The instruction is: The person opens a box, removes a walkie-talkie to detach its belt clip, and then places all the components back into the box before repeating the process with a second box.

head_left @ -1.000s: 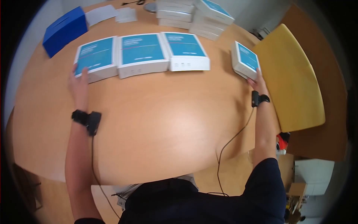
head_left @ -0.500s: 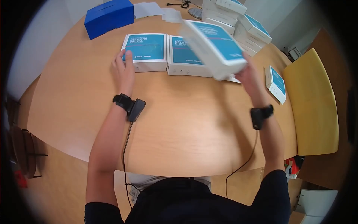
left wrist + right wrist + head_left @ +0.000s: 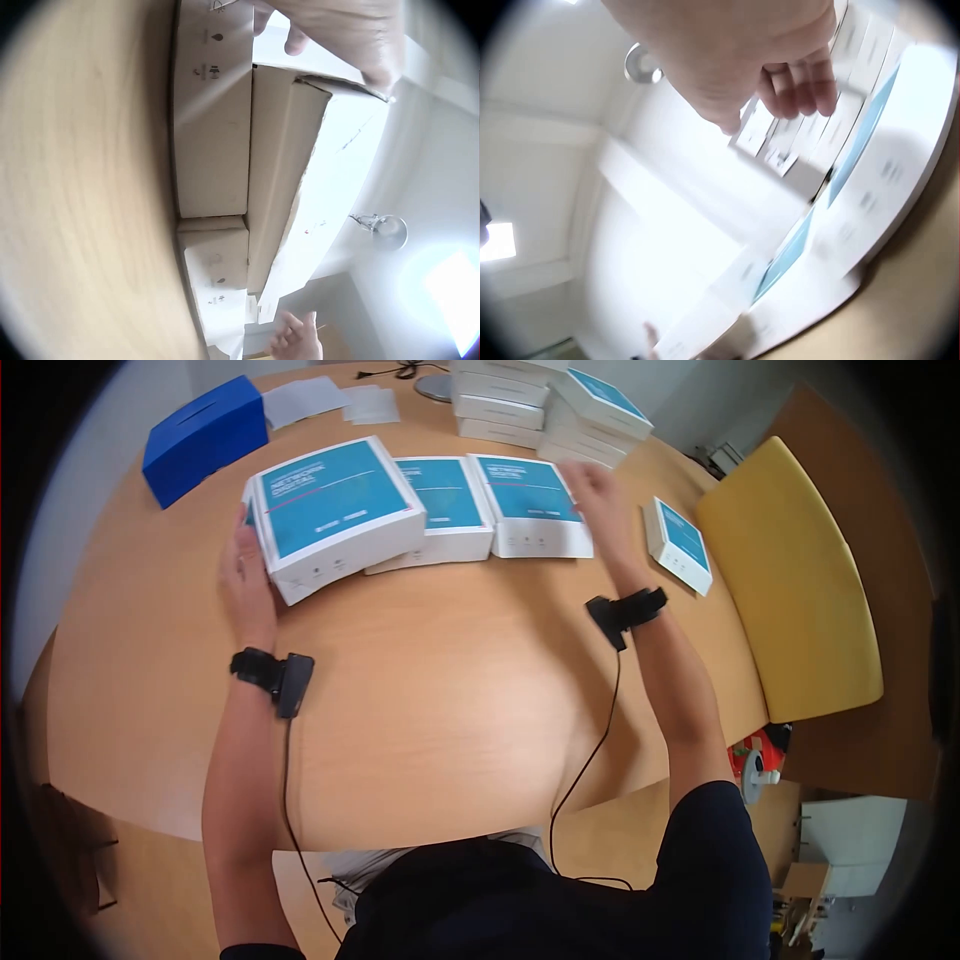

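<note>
A white box with a teal top [image 3: 335,500] lies tilted across the left end of a row of similar boxes, covering the leftmost one in the head view. My left hand [image 3: 250,585] is at its left side; in the left wrist view the hand [image 3: 337,34] holds the edge of this upper box [image 3: 322,180], over the lower box [image 3: 214,150]. The middle box [image 3: 450,505] is partly covered; the right box [image 3: 530,505] is beside it. My right hand [image 3: 605,520] is near that right box, its fingers loosely bent around nothing in the right wrist view [image 3: 742,56].
Stacked boxes [image 3: 500,410] stand at the back. A blue box [image 3: 205,440] and white papers [image 3: 305,402] are at the back left. One smaller-looking teal-topped box [image 3: 683,545] lies at the right, beside a yellow chair back [image 3: 795,580]. Cables hang from both wrists.
My right hand picked up a box from the right and carried it left across the row. The box now lies over the left end, in my left hand; my right hand has let go and moved back right.
</note>
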`<state>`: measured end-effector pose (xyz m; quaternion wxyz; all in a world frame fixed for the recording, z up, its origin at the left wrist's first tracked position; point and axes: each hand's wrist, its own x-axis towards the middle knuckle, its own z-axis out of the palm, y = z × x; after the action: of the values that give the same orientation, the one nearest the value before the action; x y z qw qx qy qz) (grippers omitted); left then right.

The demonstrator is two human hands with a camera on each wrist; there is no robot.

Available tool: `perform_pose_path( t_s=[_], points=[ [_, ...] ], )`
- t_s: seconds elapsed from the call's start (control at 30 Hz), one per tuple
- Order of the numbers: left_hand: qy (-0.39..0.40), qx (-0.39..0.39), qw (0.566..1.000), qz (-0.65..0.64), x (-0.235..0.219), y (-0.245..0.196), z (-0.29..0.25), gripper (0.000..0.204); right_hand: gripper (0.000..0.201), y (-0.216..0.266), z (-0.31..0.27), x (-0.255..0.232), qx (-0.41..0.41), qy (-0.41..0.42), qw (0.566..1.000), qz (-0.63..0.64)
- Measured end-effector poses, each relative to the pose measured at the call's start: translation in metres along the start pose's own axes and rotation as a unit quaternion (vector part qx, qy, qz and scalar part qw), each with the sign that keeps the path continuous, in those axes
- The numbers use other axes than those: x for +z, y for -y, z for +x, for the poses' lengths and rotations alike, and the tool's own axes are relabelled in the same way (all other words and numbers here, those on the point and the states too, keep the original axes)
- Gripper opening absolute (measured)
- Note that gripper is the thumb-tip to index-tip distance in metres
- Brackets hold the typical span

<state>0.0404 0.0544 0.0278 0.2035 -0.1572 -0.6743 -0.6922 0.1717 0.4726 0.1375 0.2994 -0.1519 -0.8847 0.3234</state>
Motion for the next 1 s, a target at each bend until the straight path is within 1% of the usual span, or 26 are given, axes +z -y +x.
perform_pose_path(
  t_s=[0.03, 0.07, 0.1, 0.13, 0.2, 0.23, 0.3, 0.33, 0.37, 0.4, 0.43, 0.5, 0.53, 0.6, 0.63, 0.7, 0.73, 0.8, 0.83, 0.87, 0.97, 1.0],
  points=[
    [0.0, 0.012, 1.0, 0.001, 0.003, -0.001, -0.001, 0.068, 0.07, -0.042, 0.012, -0.027, -0.024, -0.081, 0.995, -0.049],
    [-0.001, 0.025, 1.0, 0.005, 0.002, 0.001, 0.001, 0.067, 0.072, -0.084, 0.024, -0.054, -0.039, -0.164, 0.981, -0.099],
    [-0.003, 0.038, 0.999, 0.01, 0.001, 0.002, 0.002, 0.066, 0.076, -0.137, 0.031, -0.082, -0.026, -0.226, 0.958, -0.174],
    [0.014, 0.01, 1.0, 0.014, -0.001, -0.003, 0.003, 0.06, 0.081, -0.189, 0.038, -0.11, -0.003, -0.287, 0.926, -0.245],
    [0.02, -0.019, 0.999, -0.039, 0.002, 0.004, 0.004, 0.058, 0.091, -0.235, 0.034, -0.163, 0.112, -0.319, 0.883, -0.325],
    [0.022, -0.034, 0.997, -0.064, 0.002, 0.006, 0.004, 0.057, 0.095, -0.243, 0.024, -0.186, 0.186, -0.303, 0.869, -0.345],
    [0.028, -0.05, 0.996, -0.073, 0.002, 0.005, 0.005, 0.057, 0.1, -0.289, 0.013, -0.215, 0.31, -0.302, 0.845, -0.316],
    [0.029, -0.057, 0.995, -0.076, 0.0, 0.005, 0.005, 0.057, 0.103, -0.298, 0.005, -0.225, 0.327, -0.284, 0.875, -0.217],
    [0.032, -0.06, 0.994, -0.081, -0.001, 0.003, 0.005, 0.059, 0.106, -0.304, -0.004, -0.231, 0.341, -0.263, 0.895, -0.116],
    [0.034, -0.064, 0.994, -0.085, -0.001, -0.001, 0.004, 0.06, 0.108, -0.308, -0.008, -0.234, 0.352, -0.237, 0.905, -0.015],
    [0.036, -0.068, 0.993, -0.09, 0.0, -0.003, 0.004, 0.062, 0.109, -0.312, -0.006, -0.235, 0.365, -0.231, 0.901, -0.04],
    [0.028, -0.056, 0.995, -0.072, -0.001, -0.002, 0.004, 0.058, 0.11, -0.32, -0.003, -0.235, 0.391, -0.219, 0.889, -0.094],
    [0.026, -0.05, 0.996, -0.063, -0.002, -0.002, 0.004, 0.056, 0.107, -0.317, -0.003, -0.232, 0.392, -0.209, 0.89, -0.103],
    [0.04, -0.049, 0.996, -0.06, -0.003, -0.001, 0.005, 0.062, 0.101, -0.298, -0.003, -0.229, 0.396, -0.192, 0.889, -0.124],
    [0.047, -0.049, 0.996, -0.058, -0.004, -0.002, 0.005, 0.066, 0.098, -0.302, -0.004, -0.229, 0.399, -0.182, 0.889, -0.134],
    [0.032, -0.054, 0.995, -0.074, -0.002, -0.001, 0.004, 0.059, 0.091, -0.305, -0.008, -0.232, 0.408, -0.137, 0.898, -0.089],
    [0.023, -0.055, 0.995, -0.082, -0.001, -0.002, 0.005, 0.056, 0.087, -0.299, -0.008, -0.229, 0.41, -0.114, 0.903, -0.065],
    [0.022, -0.05, 0.996, -0.068, -0.002, -0.004, 0.005, 0.056, 0.082, -0.287, -0.015, -0.227, 0.385, -0.053, 0.92, -0.043],
    [0.024, -0.047, 0.997, -0.062, -0.002, -0.004, 0.005, 0.055, 0.08, -0.273, -0.024, -0.226, 0.373, -0.024, 0.927, -0.031],
    [0.022, -0.046, 0.997, -0.062, -0.002, -0.003, 0.005, 0.055, 0.074, -0.262, -0.033, -0.223, 0.35, -0.004, 0.937, -0.003],
    [0.017, -0.041, 0.997, -0.061, -0.003, 0.0, 0.006, 0.054, 0.073, -0.238, -0.05, -0.211, 0.306, 0.032, 0.951, 0.033],
    [0.016, -0.04, 0.997, -0.06, -0.003, 0.0, 0.006, 0.054, 0.071, -0.231, -0.053, -0.206, 0.302, 0.062, 0.951, 0.036]
  ],
)
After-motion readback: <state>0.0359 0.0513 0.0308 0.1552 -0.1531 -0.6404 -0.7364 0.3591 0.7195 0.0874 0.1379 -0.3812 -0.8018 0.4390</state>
